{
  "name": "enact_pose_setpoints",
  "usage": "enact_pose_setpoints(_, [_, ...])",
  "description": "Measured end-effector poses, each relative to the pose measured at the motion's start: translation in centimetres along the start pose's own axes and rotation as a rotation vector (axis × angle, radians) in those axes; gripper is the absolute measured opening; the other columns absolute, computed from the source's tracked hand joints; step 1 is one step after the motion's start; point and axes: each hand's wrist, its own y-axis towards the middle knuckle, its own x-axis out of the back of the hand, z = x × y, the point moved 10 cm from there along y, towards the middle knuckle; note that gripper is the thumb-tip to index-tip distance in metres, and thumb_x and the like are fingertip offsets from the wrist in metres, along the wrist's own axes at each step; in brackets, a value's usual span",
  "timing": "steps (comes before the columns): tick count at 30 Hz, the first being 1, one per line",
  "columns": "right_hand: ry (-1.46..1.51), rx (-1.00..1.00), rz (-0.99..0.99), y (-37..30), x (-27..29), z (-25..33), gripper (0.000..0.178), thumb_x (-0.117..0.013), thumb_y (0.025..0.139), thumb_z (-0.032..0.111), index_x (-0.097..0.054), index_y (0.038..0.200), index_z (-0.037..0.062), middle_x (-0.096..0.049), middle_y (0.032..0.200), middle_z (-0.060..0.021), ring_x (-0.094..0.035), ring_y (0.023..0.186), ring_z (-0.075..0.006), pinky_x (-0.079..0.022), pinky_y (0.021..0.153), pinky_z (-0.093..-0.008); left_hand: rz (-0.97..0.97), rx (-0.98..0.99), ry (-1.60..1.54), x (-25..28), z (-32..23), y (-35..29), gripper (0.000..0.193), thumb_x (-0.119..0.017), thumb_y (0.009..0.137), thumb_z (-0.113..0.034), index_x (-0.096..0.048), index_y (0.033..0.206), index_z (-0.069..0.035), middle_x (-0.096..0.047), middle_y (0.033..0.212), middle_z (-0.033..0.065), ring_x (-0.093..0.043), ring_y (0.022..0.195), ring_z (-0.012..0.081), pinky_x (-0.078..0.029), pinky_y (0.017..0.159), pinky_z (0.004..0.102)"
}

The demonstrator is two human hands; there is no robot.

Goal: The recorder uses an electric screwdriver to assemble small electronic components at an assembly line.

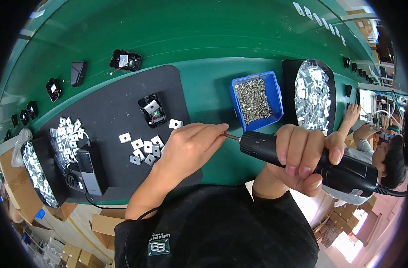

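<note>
My right hand (pixel 301 154) is wrapped round a black corded electric screwdriver (pixel 262 146), which lies level with its bit pointing left. At the bit's tip, the thumb and fingers of my left hand (pixel 186 145) are pinched together; whatever sits between them is too small to make out. Beyond that pinch stands a blue bin (pixel 280 96) of small metal screws (pixel 255 100). Left of my left hand, an open black housing (pixel 153 110) with a circuit board and a metal plate inside rests on the dark mat (pixel 114 96). Several loose square metal plates (pixel 148 146) with holes lie near it.
A black bin of metal plates (pixel 312 96) stands right of the screws, another bin of plates (pixel 37 174) at far left. A grey phone-like device (pixel 91 172) lies on the mat. More black housings (pixel 125 60) sit along the back. A co-worker (pixel 385 163) is at right.
</note>
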Motion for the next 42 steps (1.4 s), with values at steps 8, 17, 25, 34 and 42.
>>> enact_pose_setpoints(8, [-0.003, -0.005, 0.013, -0.2, -0.7, -1.0, 0.038, -0.062, 0.075, 0.008, -0.039, 0.105, 0.014, -0.051, 0.069, 0.0004, -0.051, 0.056, -0.012, -0.042, 0.053, -0.0253, -0.008, -0.01, 0.003, 0.3, 0.2, -0.5, 0.015, -0.066, 0.067, -0.003, -0.06, 0.081, 0.0, -0.06, 0.071, 0.0096, -0.06, 0.064, 0.0247, -0.05, 0.058, 0.0316])
enact_pose_setpoints(17, [0.02, -0.031, 0.022, 0.1, -0.7, -1.4, 0.038, -0.062, 0.076, 0.009, -0.039, 0.106, 0.0144, -0.05, 0.07, 0.001, -0.05, 0.057, -0.0117, -0.042, 0.055, -0.0257, -0.054, -0.038, 0.045, 1.0, 0.5, -0.8, 0.016, -0.069, 0.065, -0.006, -0.057, 0.073, -0.001, -0.058, 0.067, 0.0074, -0.058, 0.061, 0.0226, -0.048, 0.053, 0.0308])
enact_pose_setpoints(25, [0.05, -0.05, 0.017, 0.1, -0.6, -2.1, 0.038, -0.061, 0.077, 0.009, -0.039, 0.107, 0.0147, -0.049, 0.071, 0.0011, -0.05, 0.058, -0.0117, -0.04, 0.056, -0.0265, -0.13, -0.099, 0.138, 1.8, 0.2, -1.4, 0.017, -0.071, 0.063, -0.009, -0.058, 0.071, -0.003, -0.058, 0.063, 0.005, -0.058, 0.056, 0.0197, -0.047, 0.05, 0.0288])
enact_pose_setpoints(34, [0.079, -0.096, 0.013, 1.5, -1.6, -4.3, 0.035, -0.06, 0.078, 0.012, -0.04, 0.107, 0.0149, -0.046, 0.071, 0.0021, -0.045, 0.059, -0.0099, -0.037, 0.06, -0.026, -0.175, 0.005, 0.34, 9.1, 1.5, -2.0, 0.069, -0.079, 0.047, -0.019, -0.055, 0.11, -0.004, -0.052, 0.1, 0.0105, -0.053, 0.086, 0.0265, -0.045, 0.071, 0.0346])
enact_pose_setpoints(42, [0.026, -0.07, 0.005, 2.6, -4.6, -9.4, 0.036, -0.062, 0.073, -0.001, -0.039, 0.099, 0.0102, -0.048, 0.067, -0.0006, -0.049, 0.057, -0.0132, -0.043, 0.056, -0.0296, -0.068, 0.212, 0.35, 9.6, 7.2, -3.2, 0.071, -0.077, 0.051, -0.01, -0.049, 0.116, -0.006, -0.05, 0.112, 0.0117, -0.048, 0.102, 0.0306, -0.038, 0.087, 0.0385])
